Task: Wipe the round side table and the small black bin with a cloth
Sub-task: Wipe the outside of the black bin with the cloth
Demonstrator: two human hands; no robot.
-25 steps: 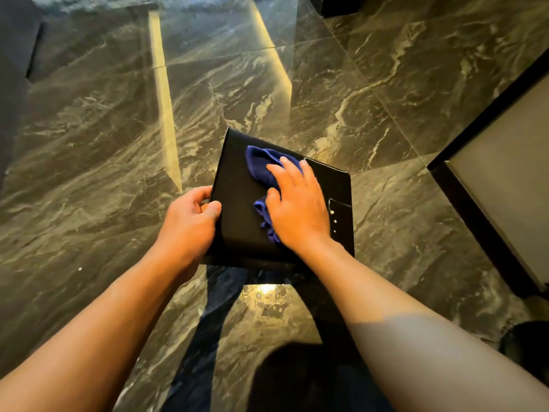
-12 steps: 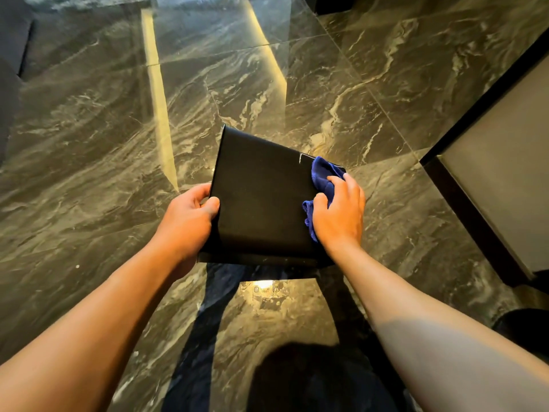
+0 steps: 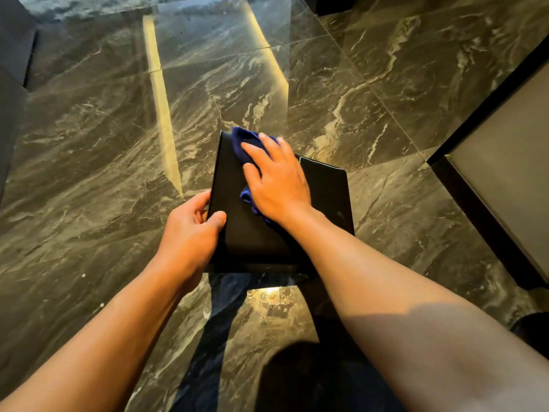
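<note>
No writing is legible on the small black box-shaped bin; left hand clamps its edge, right hand presses the crumpled blue cloth flat beneath spread fingers

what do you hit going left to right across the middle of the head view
left hand gripping the edge of the small black bin → crumpled blue cloth → right hand pressing it down → dark-framed grey panel

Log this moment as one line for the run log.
step: wiping bin | left hand: grips black bin edge | right hand: presses blue cloth on bin face | round table: not visible
</note>
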